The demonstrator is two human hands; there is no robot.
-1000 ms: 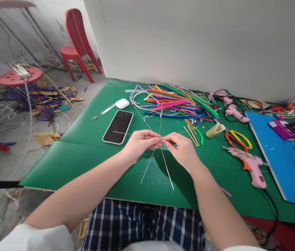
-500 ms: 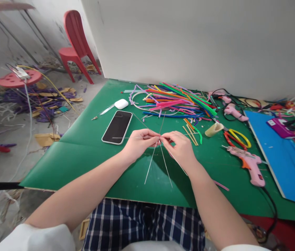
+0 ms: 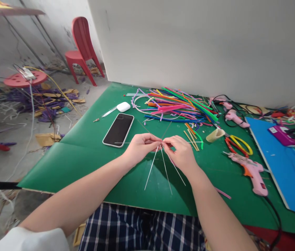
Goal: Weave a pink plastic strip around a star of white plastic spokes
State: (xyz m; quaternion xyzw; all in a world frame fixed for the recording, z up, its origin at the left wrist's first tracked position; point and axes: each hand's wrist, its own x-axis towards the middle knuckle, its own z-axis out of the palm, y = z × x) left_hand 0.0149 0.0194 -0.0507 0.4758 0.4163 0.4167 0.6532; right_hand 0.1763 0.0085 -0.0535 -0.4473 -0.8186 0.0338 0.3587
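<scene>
Several thin, stiff, pale wires (image 3: 151, 169) cross at one middle point and fan outward like spokes. My left hand (image 3: 142, 147) pinches them at the crossing from the left, thumb against fingers. From the right, my right hand (image 3: 180, 150) pinches the same spot, and the fingertips of both hands nearly touch. Three wires point toward me, others stick out sideways and away. What binds the wires at the crossing is hidden by my fingers. A phone (image 3: 118, 130) with a dark screen lies flat just left of my left hand.
Colourful pipe cleaners (image 3: 173, 104) lie heaped at the back of the green table (image 3: 84, 164). To the right are short sticks (image 3: 191, 139), a beige tube (image 3: 215, 135), pliers (image 3: 238, 144), a pink glue gun (image 3: 252, 170) and a blue board (image 3: 280, 164). A white case (image 3: 123, 106) sits behind the phone.
The view has shifted slightly, so everything sits a little lower. Both hands still pinch the crossing; the wire under my right hand now shows more apart from the wrist.
</scene>
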